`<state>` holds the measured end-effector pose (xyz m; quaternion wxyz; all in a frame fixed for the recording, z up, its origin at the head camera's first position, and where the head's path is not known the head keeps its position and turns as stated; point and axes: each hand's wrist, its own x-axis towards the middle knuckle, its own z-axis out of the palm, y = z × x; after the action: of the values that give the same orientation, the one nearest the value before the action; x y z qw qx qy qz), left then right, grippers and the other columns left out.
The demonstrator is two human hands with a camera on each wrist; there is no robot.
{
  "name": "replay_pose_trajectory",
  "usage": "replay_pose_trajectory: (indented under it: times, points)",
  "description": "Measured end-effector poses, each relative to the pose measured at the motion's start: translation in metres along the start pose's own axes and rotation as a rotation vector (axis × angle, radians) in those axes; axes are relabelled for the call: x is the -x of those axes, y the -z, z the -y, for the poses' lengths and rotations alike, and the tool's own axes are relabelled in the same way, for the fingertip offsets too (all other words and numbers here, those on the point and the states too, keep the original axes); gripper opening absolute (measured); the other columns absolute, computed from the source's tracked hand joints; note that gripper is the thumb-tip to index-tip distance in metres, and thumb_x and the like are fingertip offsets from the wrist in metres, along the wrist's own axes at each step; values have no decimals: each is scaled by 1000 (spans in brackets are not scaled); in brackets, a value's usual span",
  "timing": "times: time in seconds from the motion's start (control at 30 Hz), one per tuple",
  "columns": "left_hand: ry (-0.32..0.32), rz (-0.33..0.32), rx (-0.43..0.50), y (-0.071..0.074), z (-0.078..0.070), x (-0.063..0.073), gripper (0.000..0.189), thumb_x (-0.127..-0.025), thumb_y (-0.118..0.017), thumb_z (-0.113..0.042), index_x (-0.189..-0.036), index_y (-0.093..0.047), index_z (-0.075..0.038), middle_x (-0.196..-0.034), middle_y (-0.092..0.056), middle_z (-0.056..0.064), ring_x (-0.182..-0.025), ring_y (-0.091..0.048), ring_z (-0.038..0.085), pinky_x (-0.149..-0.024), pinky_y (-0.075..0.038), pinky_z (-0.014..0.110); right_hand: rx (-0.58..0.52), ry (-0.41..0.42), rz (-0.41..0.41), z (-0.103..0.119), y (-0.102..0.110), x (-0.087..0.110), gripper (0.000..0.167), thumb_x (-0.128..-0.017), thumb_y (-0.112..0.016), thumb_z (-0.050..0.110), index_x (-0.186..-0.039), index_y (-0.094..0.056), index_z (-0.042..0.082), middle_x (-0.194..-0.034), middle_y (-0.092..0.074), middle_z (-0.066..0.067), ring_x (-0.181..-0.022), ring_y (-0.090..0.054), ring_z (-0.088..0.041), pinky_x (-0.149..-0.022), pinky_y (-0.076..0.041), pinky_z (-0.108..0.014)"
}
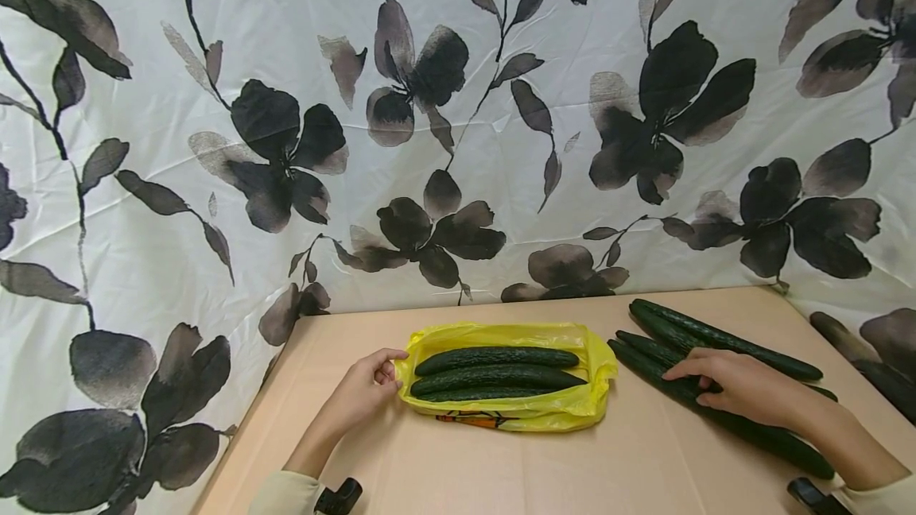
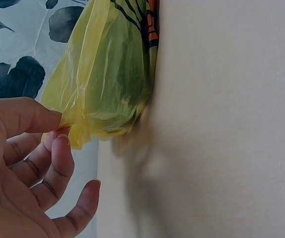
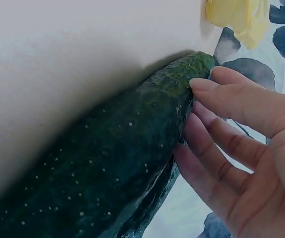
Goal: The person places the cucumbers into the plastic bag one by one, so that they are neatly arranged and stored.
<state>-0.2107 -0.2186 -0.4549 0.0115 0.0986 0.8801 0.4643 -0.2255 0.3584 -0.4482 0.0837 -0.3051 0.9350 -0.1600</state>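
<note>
A yellow plastic bag lies open on the table in the head view, with three dark green cucumbers side by side in it. The left hand pinches the bag's left edge between thumb and fingers; the left wrist view shows the bag film pulled taut there. To the right of the bag, several loose cucumbers lie slanting. Over these rests the right hand. Up close in the right wrist view, its thumb and relaxed fingers are at the side of one cucumber, near its end.
Everything lies on a light beige tabletop. Behind the table and along its sides hangs a white cloth printed with dark flowers. A black strap device sits at the left wrist, another at the right.
</note>
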Motion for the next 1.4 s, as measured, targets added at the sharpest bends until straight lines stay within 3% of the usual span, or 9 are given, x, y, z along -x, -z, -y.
replay_pose_trajectory:
  times: [0.33, 0.57, 0.9, 1.17, 1.4]
  points:
    - [0, -4, -6, -1, 1, 0, 42, -86, -69, 8, -128, -63, 4, -88, -56, 7, -74, -50, 14, -61, -41, 20, -60, 39, 33, -4, 1, -1, 48, -83, -80, 8, -129, -69, 20, -112, -62, 2, -86, -61, -2, -69, -55, -27]
    - [1, -3, -25, -1, 0, -2, 41, -86, -67, 9, -126, -64, 3, -86, -56, 6, -75, -51, 14, -62, -43, 20, -36, 14, 69, -1, 3, -2, 47, -84, -80, 15, -129, -68, 26, -121, -66, 2, -103, -64, -11, -77, -56, -30]
    - [-1, -5, -30, -2, 1, -4, 40, -86, -67, 9, -125, -65, 3, -86, -55, 6, -74, -51, 14, -62, -43, 20, -176, 10, 144, -3, 0, -4, 54, -88, -76, 13, -139, -63, 25, -126, -66, -2, -89, -54, 2, -69, -47, -24]
    - [-3, -7, -37, -2, 0, -4, 40, -86, -67, 10, -125, -65, 3, -85, -56, 5, -74, -52, 14, -61, -43, 21, -247, 136, 154, -8, -4, -3, 45, -93, -71, 15, -137, -65, 20, -105, -56, 7, -83, -47, 3, -65, -41, -23]
    - [-4, -4, -32, -2, 2, -4, 39, -86, -67, 10, -124, -65, 3, -85, -56, 5, -74, -52, 14, -62, -43, 21, -287, 249, 142, -13, -7, -3, 26, -97, -67, 22, -122, -74, 23, -111, -58, 8, -97, -53, 1, -69, -46, -22]
